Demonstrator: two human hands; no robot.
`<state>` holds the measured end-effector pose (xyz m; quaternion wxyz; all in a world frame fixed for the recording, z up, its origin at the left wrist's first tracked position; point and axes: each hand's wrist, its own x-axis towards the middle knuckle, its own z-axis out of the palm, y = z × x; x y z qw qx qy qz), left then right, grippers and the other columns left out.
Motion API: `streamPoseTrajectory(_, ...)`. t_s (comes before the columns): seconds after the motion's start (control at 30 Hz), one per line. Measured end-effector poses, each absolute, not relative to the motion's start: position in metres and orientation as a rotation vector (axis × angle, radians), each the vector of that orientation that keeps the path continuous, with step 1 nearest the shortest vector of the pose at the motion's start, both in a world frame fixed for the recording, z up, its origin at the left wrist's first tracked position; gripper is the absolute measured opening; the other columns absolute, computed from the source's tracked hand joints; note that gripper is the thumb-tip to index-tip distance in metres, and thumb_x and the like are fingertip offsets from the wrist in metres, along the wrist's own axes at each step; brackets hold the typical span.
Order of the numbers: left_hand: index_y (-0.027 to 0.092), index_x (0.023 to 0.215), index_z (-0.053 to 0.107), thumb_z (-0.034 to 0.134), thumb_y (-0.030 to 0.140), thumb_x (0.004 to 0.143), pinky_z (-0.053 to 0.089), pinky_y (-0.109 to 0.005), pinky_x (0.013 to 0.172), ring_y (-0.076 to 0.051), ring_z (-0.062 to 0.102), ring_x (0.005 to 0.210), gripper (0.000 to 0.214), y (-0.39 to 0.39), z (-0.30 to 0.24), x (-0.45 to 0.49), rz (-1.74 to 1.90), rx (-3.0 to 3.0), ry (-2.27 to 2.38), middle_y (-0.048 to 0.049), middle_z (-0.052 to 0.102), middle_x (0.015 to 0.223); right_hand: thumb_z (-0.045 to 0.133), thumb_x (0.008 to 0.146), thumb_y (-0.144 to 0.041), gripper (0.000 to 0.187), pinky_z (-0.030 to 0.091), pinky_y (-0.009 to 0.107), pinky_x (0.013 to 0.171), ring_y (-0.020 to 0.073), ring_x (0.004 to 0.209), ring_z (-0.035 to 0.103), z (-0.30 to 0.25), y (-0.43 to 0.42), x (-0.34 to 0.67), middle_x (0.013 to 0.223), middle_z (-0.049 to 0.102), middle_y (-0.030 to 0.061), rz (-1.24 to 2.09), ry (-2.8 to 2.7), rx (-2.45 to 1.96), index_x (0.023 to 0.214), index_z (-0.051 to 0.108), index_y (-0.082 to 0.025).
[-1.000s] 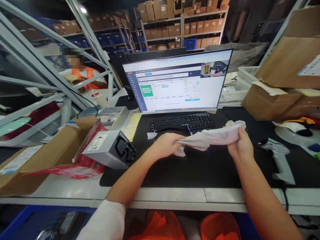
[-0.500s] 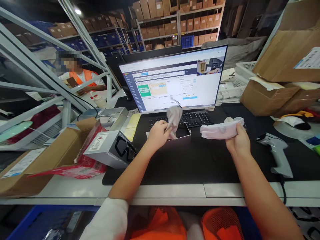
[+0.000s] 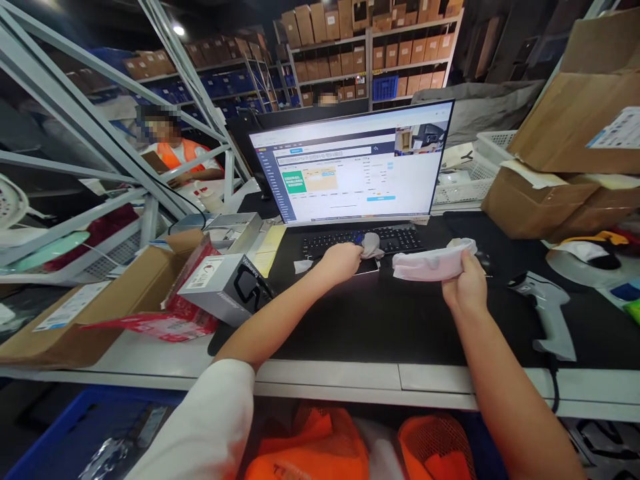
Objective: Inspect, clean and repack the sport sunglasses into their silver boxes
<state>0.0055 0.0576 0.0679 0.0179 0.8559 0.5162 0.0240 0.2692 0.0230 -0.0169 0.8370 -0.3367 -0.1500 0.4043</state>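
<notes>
My left hand is closed on a small grey cloth pouch, which pokes out past the fingertips in front of the keyboard. Below that hand, a shallow dark box with a pale edge is mostly hidden. On the right, my right hand grips one end of a long item in thin white wrapping, held level above the black mat. What the wrapping contains cannot be made out. A grey carton with a picture of glasses lies left of my left forearm.
A monitor stands behind the keyboard. To the right lies a barcode scanner, with brown cartons stacked behind it. An open cardboard box and red packaging occupy the left side. Another person sits beyond the metal frame.
My left hand has moved right and forward with the grey pouch, which was raised and is now lower. The wrapped item remains in my right hand. The whole view has shifted slightly.
</notes>
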Motion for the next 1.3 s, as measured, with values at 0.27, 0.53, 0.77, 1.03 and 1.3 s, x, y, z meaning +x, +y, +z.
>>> streamPoseTrajectory(0.27,0.009,0.159,0.026,0.040,0.062,0.099,0.052,-0.031,0.087,-0.027,0.075,0.106,0.082,0.064,0.057,0.020,-0.178,2.461,1.487,-0.0207,0.073,0.124,0.063,0.094,-0.021,0.015,0.058,0.023,0.097,0.0103,0.106,0.069,-0.012,0.017,0.261,0.111,0.072,-0.0003,0.886,-0.303,-0.701,0.106,0.072,-0.020)
streamPoseTrajectory(0.53,0.019,0.151,0.046,0.035,0.047,0.105,0.044,-0.042,0.113,-0.029,0.060,0.132,0.055,0.010,0.067,0.022,0.386,2.591,1.502,-0.0166,0.063,0.142,0.070,0.089,-0.024,0.009,0.061,0.023,0.089,0.0123,0.100,0.069,-0.008,0.009,0.246,0.103,0.071,0.0002,0.890,-0.311,-0.771,0.096,0.072,-0.019)
streamPoseTrajectory(0.77,0.021,0.153,0.042,0.076,0.042,0.081,0.051,-0.040,0.106,-0.030,0.064,0.126,0.082,-0.019,0.029,0.012,0.541,2.455,1.123,-0.0129,0.063,0.142,0.079,0.082,-0.039,0.026,0.059,0.018,0.081,0.0131,0.093,0.068,-0.025,-0.009,0.215,0.100,0.073,0.0023,1.106,-0.517,-0.875,0.098,0.074,-0.019)
streamPoseTrajectory(1.03,0.016,0.106,0.070,0.083,0.039,0.072,0.055,-0.032,0.080,-0.023,0.072,0.090,0.043,-0.024,-0.012,-0.035,0.830,1.879,1.294,-0.0075,0.076,0.102,0.082,0.076,-0.056,0.040,0.061,0.028,0.076,0.0201,0.088,0.068,-0.035,-0.019,0.215,0.099,0.074,0.0055,1.220,-0.811,-0.955,0.095,0.077,-0.021)
streamPoseTrajectory(1.3,0.014,0.102,0.065,0.084,0.038,0.071,0.055,-0.027,0.063,-0.016,0.070,0.064,0.044,-0.029,-0.040,-0.051,0.924,1.465,1.158,-0.0043,0.075,0.082,0.088,0.064,-0.052,0.053,0.061,0.030,0.082,0.0245,0.099,0.070,-0.055,-0.015,0.217,0.111,0.076,0.0047,1.167,-0.994,-1.118,0.110,0.078,-0.027)
